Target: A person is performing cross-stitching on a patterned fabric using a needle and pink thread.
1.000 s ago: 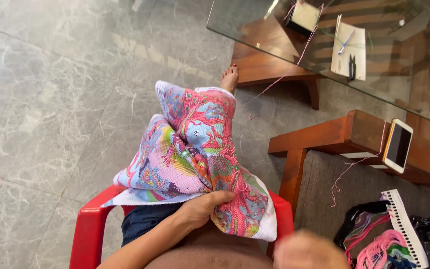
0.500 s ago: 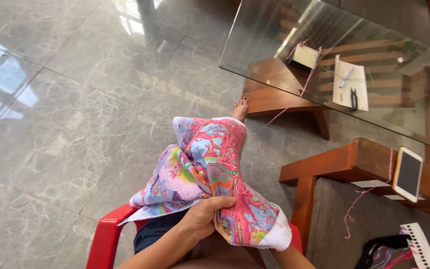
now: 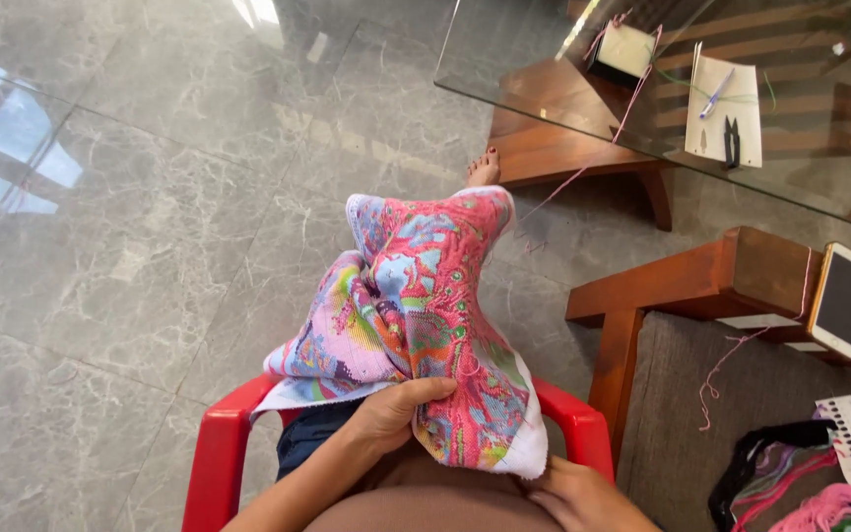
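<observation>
- The left hand (image 3: 391, 414) has a half-closed grip: fingers curl over the near fold of the multicoloured pink cross-stitch canvas (image 3: 425, 325), thumb across the top, pinching the bunched cloth against the lap.
- The right hand (image 3: 578, 498) lies at the near right, just under the canvas's white edge; its fingers are partly cut off by the frame, so I cannot tell whether its grip is clenched or released.
- The canvas drapes over the raised knee above the red plastic chair (image 3: 219, 463), its far end hanging toward the bare foot (image 3: 485, 169).
- Risk, as I judge it: only one fold is pinched, so the loose far end may slide off the knee onto the grey marble floor (image 3: 130, 246).
- A pink thread (image 3: 583, 167) trails from the glass-topped bench (image 3: 800, 187) down near the canvas; it could snag on the foot.
- A white smartphone (image 3: 842, 299) sits close to the edge of the wooden armrest (image 3: 721, 281) at right and might be knocked.
</observation>
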